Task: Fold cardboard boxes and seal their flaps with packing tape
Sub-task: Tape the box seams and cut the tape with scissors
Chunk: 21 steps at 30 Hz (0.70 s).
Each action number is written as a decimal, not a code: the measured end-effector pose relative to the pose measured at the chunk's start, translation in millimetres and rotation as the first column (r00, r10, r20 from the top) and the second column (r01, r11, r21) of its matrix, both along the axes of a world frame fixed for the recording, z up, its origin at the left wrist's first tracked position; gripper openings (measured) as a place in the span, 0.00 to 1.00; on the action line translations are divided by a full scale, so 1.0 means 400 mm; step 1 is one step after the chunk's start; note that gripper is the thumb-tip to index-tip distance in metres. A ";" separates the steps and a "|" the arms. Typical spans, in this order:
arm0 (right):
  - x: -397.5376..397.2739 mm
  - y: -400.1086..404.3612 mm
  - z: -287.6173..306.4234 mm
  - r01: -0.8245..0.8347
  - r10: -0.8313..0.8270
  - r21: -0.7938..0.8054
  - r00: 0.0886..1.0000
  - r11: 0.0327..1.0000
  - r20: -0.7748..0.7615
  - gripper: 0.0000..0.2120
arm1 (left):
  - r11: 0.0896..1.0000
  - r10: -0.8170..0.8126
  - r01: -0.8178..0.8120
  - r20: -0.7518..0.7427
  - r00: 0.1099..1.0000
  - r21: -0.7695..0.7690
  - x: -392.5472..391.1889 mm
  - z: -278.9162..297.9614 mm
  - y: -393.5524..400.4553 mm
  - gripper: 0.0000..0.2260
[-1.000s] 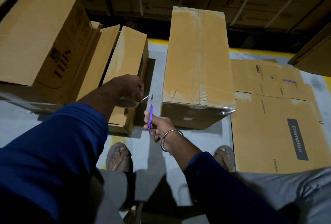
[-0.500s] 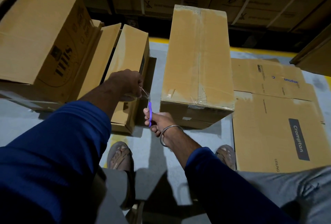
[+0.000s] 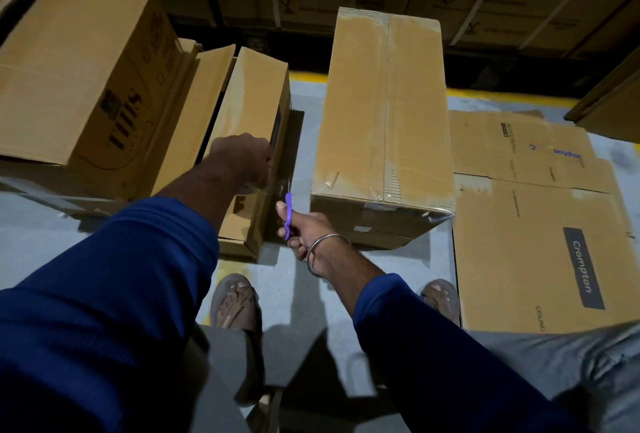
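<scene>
Head view: the tall taped box stands on the grey floor and serves as the landmark. Just to its left, the left hand is curled around a roll of packing tape, mostly hidden beneath the fingers, held against the near end of a narrow carton. A shiny strip of clear tape runs from that hand down toward the right hand, which sits near the landmark's lower left corner and grips a purple-handled cutter; its blade is too small to make out. Right of the landmark, flattened cartons lie flat on the floor. Far left stands a large printed box.
</scene>
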State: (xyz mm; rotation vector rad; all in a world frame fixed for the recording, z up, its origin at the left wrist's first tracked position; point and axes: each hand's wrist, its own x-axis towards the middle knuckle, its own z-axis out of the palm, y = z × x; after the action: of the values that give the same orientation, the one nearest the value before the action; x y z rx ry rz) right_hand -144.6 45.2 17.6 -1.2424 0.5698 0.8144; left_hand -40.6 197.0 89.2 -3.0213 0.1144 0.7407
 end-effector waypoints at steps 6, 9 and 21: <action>-0.027 0.022 -0.017 -0.137 0.140 -0.111 0.990 0.984 0.015 0.13 | 0.993 0.116 -0.116 0.009 0.993 0.004 0.000 0.020 0.018 0.10; -0.056 0.016 -0.020 -0.388 0.411 -0.227 0.909 0.893 0.063 0.06 | 0.986 0.168 -0.164 0.100 0.981 -0.040 0.011 0.049 0.024 0.09; 0.141 -0.341 0.204 0.169 0.555 -0.897 0.734 0.408 0.391 0.05 | 0.660 0.579 -0.357 0.144 0.803 -0.661 -0.081 0.211 -0.029 0.08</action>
State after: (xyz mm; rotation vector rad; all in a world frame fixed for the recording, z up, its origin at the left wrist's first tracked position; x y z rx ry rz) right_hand -88.1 -91.0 99.1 -2.5569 0.2140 0.1128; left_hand -72.9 185.5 173.5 -3.8106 -0.6093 0.1485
